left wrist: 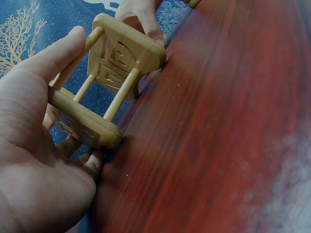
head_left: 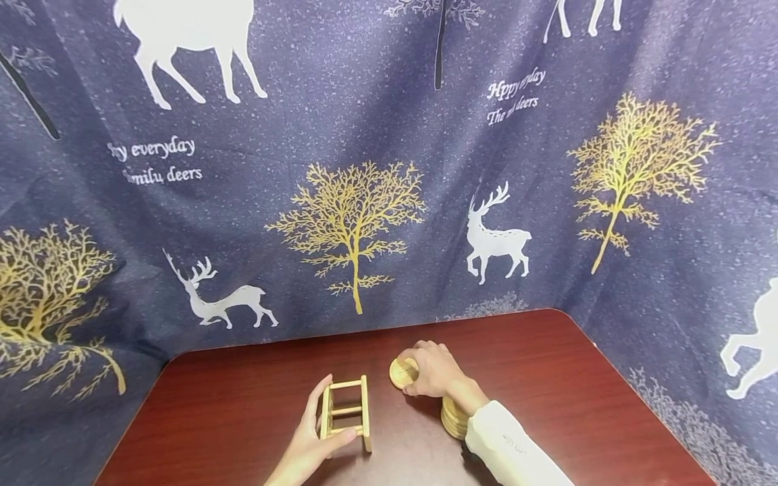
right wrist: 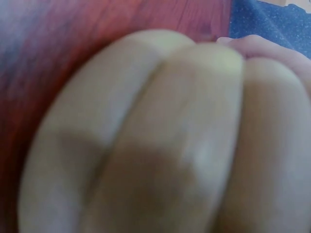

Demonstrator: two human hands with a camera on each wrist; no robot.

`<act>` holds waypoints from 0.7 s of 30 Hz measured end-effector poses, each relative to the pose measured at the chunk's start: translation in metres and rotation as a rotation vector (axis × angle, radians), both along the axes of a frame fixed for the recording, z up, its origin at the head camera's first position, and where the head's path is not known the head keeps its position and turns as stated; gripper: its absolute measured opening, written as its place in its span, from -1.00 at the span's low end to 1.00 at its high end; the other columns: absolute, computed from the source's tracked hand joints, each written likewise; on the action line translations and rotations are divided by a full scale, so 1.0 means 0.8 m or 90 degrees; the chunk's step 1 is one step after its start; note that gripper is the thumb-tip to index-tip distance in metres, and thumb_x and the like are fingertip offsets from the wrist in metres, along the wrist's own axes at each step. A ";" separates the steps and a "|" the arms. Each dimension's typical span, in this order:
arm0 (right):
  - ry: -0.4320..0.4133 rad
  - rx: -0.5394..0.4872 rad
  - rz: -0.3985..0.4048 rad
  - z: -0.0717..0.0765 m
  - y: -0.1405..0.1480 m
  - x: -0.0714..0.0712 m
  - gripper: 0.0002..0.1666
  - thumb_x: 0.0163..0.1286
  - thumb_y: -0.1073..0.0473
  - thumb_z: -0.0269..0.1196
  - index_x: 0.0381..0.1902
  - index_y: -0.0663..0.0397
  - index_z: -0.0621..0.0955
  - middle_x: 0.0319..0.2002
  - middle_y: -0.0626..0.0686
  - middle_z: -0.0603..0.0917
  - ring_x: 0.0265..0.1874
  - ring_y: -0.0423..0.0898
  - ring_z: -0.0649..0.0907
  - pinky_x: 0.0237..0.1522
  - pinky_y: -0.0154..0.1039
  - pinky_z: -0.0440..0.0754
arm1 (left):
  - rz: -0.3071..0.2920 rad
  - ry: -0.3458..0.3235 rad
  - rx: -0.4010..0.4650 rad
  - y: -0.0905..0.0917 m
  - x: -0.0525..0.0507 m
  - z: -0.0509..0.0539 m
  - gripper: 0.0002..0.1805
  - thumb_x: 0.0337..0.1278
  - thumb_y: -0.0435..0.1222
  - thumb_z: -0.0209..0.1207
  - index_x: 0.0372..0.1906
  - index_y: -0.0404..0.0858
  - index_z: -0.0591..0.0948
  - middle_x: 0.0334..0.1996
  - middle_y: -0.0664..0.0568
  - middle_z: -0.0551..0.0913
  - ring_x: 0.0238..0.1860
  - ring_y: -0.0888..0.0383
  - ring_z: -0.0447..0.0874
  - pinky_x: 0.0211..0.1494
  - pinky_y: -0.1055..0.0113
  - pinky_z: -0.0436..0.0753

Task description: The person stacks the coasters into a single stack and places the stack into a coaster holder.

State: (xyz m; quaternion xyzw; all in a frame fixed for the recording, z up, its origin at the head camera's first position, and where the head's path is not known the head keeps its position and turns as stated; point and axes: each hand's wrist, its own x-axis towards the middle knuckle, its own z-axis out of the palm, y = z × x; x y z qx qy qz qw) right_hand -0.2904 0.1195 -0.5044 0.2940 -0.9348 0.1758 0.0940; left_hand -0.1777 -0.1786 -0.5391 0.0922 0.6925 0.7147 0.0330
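My left hand (head_left: 306, 440) grips a small wooden coaster rack (head_left: 366, 417) near the front middle of the table. In the left wrist view, the rack (left wrist: 109, 58) shows two carved end panels joined by thin rods. My right hand (head_left: 436, 371) pinches a round, pale wooden coaster (head_left: 398, 373) to the right of the rack. Beneath the right wrist stands a stack of similar coasters (head_left: 452, 422), partly hidden by the forearm. Close up and blurred, the rounded edges of the stacked coasters (right wrist: 160, 131) fill most of the right wrist view.
Both hands work over a dark red wooden table (head_left: 255, 391) with rounded far corners. A blue cloth (head_left: 389, 121) printed with deer and trees hangs behind it and at its sides.
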 end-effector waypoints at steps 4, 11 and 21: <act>-0.017 -0.002 -0.015 0.005 -0.004 0.003 -0.32 -0.04 -0.01 0.72 0.11 -0.03 0.82 -0.03 0.10 0.79 0.03 0.18 0.72 0.06 0.14 0.60 | 0.000 0.000 -0.001 0.000 0.000 -0.001 0.22 0.16 -0.50 0.54 0.79 -0.06 0.07 0.64 -0.39 0.18 0.31 -0.26 0.64 0.04 0.19 0.83; -0.016 0.014 -0.021 0.010 -0.006 0.005 -0.30 -0.03 -0.01 0.71 0.14 -0.08 0.82 -0.01 0.05 0.78 0.05 0.12 0.71 0.08 0.08 0.60 | 0.002 -0.001 0.000 0.000 -0.001 -0.002 0.22 0.16 -0.51 0.55 0.79 -0.07 0.07 0.63 -0.39 0.20 0.28 -0.21 0.67 0.04 0.20 0.83; -0.007 0.008 -0.024 0.019 -0.004 0.010 -0.30 0.01 -0.03 0.71 0.17 -0.11 0.82 0.04 0.05 0.78 0.09 0.10 0.70 0.13 0.07 0.58 | 0.003 0.004 -0.004 0.000 -0.001 -0.001 0.22 0.15 -0.50 0.55 0.79 -0.08 0.07 0.67 -0.36 0.15 0.30 -0.25 0.65 0.03 0.20 0.83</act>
